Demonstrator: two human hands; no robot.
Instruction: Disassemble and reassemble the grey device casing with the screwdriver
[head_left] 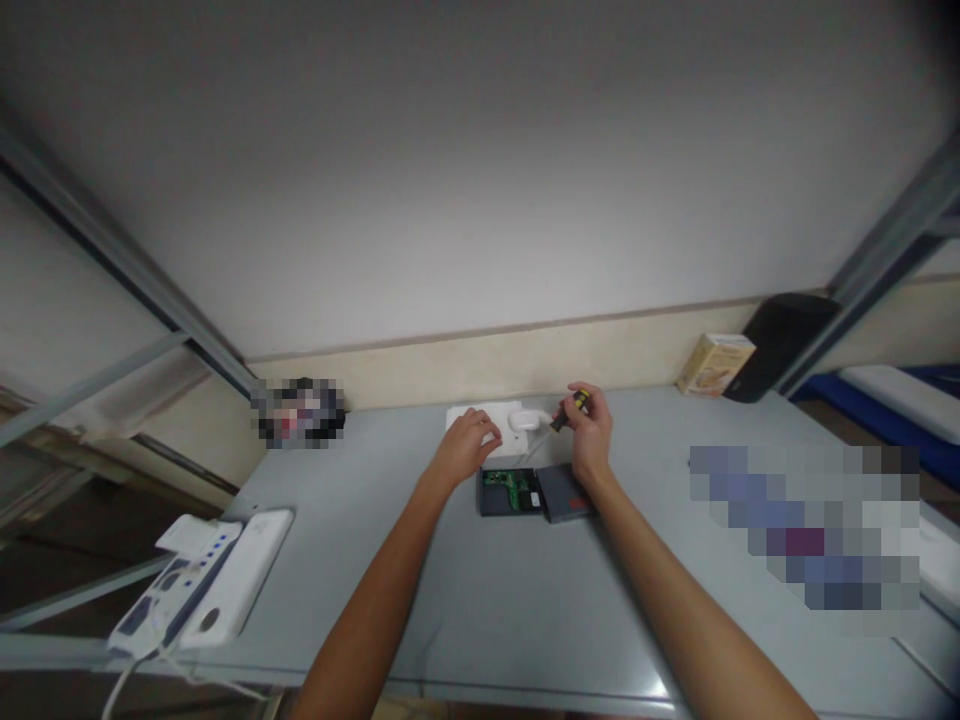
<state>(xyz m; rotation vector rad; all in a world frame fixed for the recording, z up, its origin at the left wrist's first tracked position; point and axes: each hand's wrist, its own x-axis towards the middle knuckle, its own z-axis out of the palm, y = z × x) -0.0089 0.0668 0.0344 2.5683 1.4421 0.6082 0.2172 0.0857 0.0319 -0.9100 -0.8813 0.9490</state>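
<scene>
My right hand (592,435) is closed around a screwdriver (570,410) with a black and yellow handle, its shaft slanting down to the left. My left hand (469,445) hovers at the near edge of a white sheet (454,412), thumb and fingertips pinched together; whatever they hold is too small to make out. Just below both hands lies an opened dark grey case (491,500) with a green circuit board (517,485) inside. Its flat grey cover (559,492) rests against the right side, partly under my right wrist. A white rounded object (529,420) sits on the sheet between my hands.
At the left edge are a white power strip (169,590) with cables and a long white box (244,570). A yellow box (712,365) and a black panel (784,345) stand at the back right. Blurred-out items lie left and right. Metal posts flank the grey table (510,620).
</scene>
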